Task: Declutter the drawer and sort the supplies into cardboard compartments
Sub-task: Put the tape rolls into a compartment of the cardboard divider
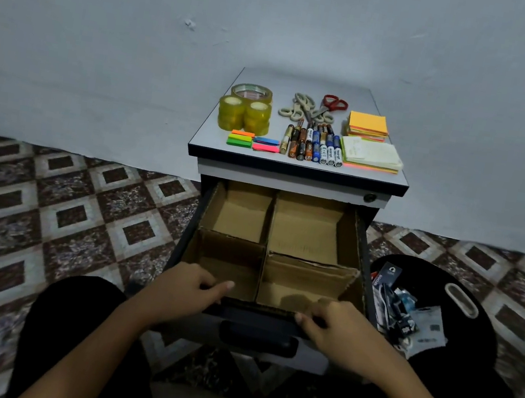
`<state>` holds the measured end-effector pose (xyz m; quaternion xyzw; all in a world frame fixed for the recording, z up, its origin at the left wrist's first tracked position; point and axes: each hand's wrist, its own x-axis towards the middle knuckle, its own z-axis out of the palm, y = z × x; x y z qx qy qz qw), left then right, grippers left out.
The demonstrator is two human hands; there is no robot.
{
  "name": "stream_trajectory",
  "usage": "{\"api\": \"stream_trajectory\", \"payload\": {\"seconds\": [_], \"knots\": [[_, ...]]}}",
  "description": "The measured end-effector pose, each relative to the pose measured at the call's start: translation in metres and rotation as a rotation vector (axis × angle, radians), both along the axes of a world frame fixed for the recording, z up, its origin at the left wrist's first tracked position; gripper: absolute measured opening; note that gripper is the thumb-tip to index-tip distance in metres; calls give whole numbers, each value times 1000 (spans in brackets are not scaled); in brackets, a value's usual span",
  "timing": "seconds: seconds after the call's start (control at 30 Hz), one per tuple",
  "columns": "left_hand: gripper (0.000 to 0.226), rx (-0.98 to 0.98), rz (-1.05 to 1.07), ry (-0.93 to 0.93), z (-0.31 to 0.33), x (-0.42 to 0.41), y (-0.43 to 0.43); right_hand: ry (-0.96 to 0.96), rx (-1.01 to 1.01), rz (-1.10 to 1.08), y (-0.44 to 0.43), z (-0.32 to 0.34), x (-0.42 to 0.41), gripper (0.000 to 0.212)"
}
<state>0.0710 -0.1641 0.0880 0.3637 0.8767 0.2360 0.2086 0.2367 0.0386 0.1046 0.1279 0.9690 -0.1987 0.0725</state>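
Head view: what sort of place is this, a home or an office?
Probably a room in a home: patterned floor tiles, a bare pale wall, and a small drawer cabinet with tape rolls, scissors and batteries laid out on top.

It is dim where I sit, with a cold blue-grey cast over everything. The wall (108, 36) fades darker toward the top corners. The most light lies softly on the cabinet top (273, 80), with small glints on the tape rolls (246, 110). Inside the drawer (360, 235), the near right compartment holds a soft shadow beside my right hand (336, 331). The wide lens bows the floor (45, 216) line and stretches the tiles at the side edges. My arms at the bottom edge look soft and smeared.
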Motion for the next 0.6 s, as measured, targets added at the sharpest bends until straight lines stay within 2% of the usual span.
{"api": "stream_trajectory", "payload": {"seconds": [0.13,0.2,0.33,0.4,0.5,0.6], "knots": [[43,-40,-50,-48,3,-7,3,-30,-65,1,6,0,-6,40],[39,-21,-69,-58,10,-11,5,-28,-96,-2,10,5,-14,32],[24,64,-52,70,37,-31,20,12,-159,-58,16,31,-45,22],[20,131,-30,149,52,-49,31,100,-139,-71,20,47,-69,24],[18,314,102,167,75,-80,51,265,-144,-81,25,74,-113,24],[27,414,231,263,96,-119,75,390,-146,-94,33,99,-165,27]]}}
